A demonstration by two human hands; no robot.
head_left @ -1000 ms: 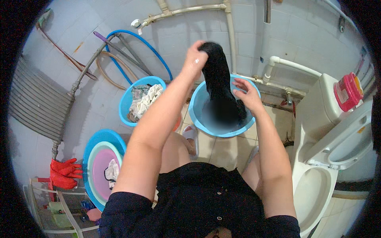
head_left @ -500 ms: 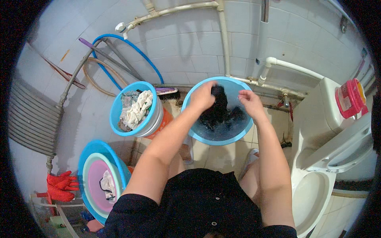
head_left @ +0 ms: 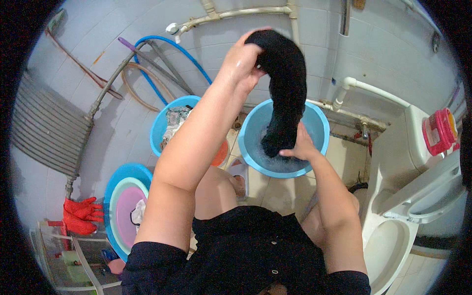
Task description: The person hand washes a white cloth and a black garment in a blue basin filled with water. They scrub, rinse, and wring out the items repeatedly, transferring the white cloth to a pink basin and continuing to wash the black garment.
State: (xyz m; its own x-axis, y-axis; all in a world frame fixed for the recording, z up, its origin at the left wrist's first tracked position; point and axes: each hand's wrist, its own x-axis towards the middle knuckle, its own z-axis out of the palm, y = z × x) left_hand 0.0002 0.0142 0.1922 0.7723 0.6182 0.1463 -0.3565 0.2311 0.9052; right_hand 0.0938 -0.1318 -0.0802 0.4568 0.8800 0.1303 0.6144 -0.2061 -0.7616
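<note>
My left hand (head_left: 244,59) is raised above the light blue basin (head_left: 322,132), closed round the upper end of a long, wet black cloth garment (head_left: 287,81). What kind of garment it is cannot be made out. It arches over from my fingers and hangs down, with its lower end bunched inside the basin. Beside that lower end is my right hand (head_left: 304,146), its thumb and visible finger stretched apart against the cloth; its other fingers are partly hidden. Foamy, bubbly water (head_left: 282,164) lies in the basin.
A blue bucket (head_left: 158,129) with wet clothes (head_left: 175,123) stands left of the basin, partly behind my arm. Nested basins (head_left: 114,196) lean nearer left, by red gloves (head_left: 82,216). A toilet (head_left: 388,241) is on the right. Pipes (head_left: 246,15) and a blue hose (head_left: 189,56) line the wall.
My left hand has lifted the black garment from low in the basin to well above its rim. My right hand has moved down to the garment's lower end. The view has shifted slightly.
</note>
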